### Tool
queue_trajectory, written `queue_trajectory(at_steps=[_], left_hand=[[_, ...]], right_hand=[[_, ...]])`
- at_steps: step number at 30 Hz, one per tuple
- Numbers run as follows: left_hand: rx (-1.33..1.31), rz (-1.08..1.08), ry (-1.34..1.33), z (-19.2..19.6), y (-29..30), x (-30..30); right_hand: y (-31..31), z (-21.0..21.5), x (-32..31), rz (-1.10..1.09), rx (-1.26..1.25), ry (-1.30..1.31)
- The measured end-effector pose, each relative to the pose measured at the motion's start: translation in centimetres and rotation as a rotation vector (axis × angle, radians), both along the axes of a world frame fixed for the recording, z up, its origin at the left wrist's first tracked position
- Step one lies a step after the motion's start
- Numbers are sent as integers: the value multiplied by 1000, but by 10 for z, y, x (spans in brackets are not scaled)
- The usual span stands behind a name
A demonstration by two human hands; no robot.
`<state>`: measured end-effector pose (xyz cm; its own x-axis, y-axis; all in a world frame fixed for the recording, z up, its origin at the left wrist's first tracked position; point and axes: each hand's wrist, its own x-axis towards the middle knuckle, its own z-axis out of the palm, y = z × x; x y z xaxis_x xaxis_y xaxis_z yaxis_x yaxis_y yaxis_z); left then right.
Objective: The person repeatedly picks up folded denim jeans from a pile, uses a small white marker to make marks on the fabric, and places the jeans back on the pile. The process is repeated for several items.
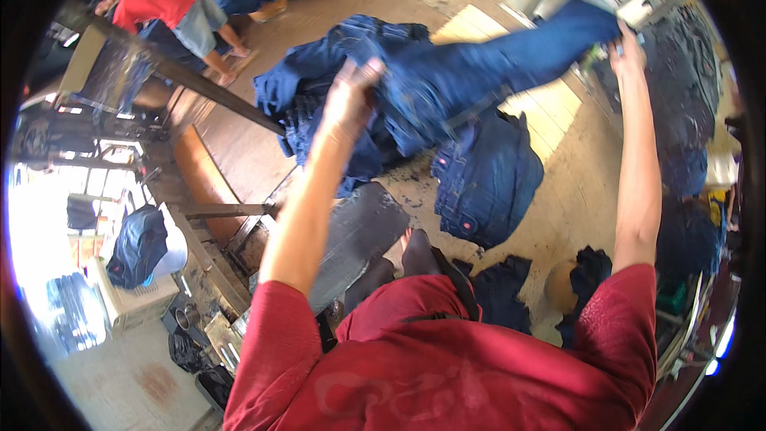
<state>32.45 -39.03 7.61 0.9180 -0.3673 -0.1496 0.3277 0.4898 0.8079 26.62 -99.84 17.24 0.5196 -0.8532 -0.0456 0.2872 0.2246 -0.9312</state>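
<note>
I see my right hand (628, 52) clamped on one end of the jeans (511, 61). My left hand (349, 96) blurs at the other; I can't tell its grip.

A dark blue denim garment (511, 62) with lighter, faded patches and visible seams stretches slantwise above the floor (578, 199), its wider left end creased, its long leg rising toward the right.

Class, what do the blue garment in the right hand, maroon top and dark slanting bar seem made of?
Blue garment: probably denim, matte, with faded patches and visible seams.
Maroon top: likely matte cotton-like cloth, softly creased; fibre unclear.
Dark bar: perhaps dull metal, slim and straight, though wood possible.
</note>
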Motion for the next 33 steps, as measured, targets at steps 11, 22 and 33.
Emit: queue_trajectory(at_steps=[11,22,33], left_hand=[[761,411,-85,-79,246,75],[1589,406,-492,-83,233,-227],[826,-696,-241,-114,-19,-302]], right_hand=[[120,-312,-94,574,-429,891],[354,-555,-316,14,-481,1657],[348,-509,-317,77,-457,1544]])
